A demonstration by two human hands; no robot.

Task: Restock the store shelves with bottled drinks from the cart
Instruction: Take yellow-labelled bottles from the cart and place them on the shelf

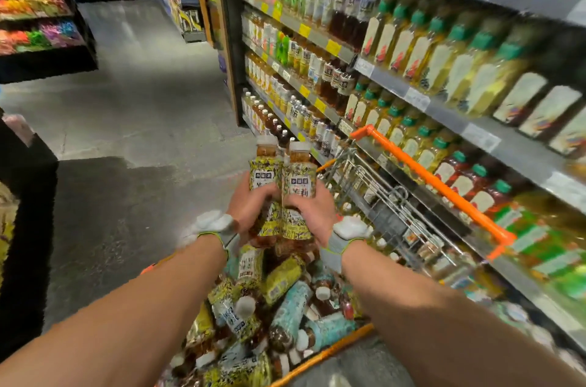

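Grip: both hands closed around a cluster of bottled teas held upright above the cart. Left hand [250,206] wraps the left bottle [264,169]; right hand [312,212] wraps the right bottle [299,172]. Fingers pressed onto the yellow-patterned labels, the two bottles touching side by side. More bottles of the same label hang below the hands, apparently clamped between the palms; how many, cannot tell. Both wrists carry a grey band with a white block on top.

Below the hands: cart [428,177], wire basket with orange handle and rim, heaped with loose bottles lying at all angles, yellow labels mixed with pale blue ones [290,310], white caps pointing every way.

Right of the cart: store shelves [444,104], several tiers, already fairly full of tea bottles with green caps and darker drinks further along. Cart stands just beside the lower tiers. View blurred on the right; price tags unreadable.

Stage, as judged: bottles lifted out, not yet brought to a shelf. The matching facing is not certain from here; similar white-capped bottles show on a low tier ahead.

Risks:
- Too many bottles in one clamp. The lower ones are held by side pressure only; any easing of the palms while reaching could let them drop back into the heap or onto the floor.
- Smooth labels, round bodies: they may roll against each other and slip.
- Crowded shelf fronts: pushing in could topple standing bottles.
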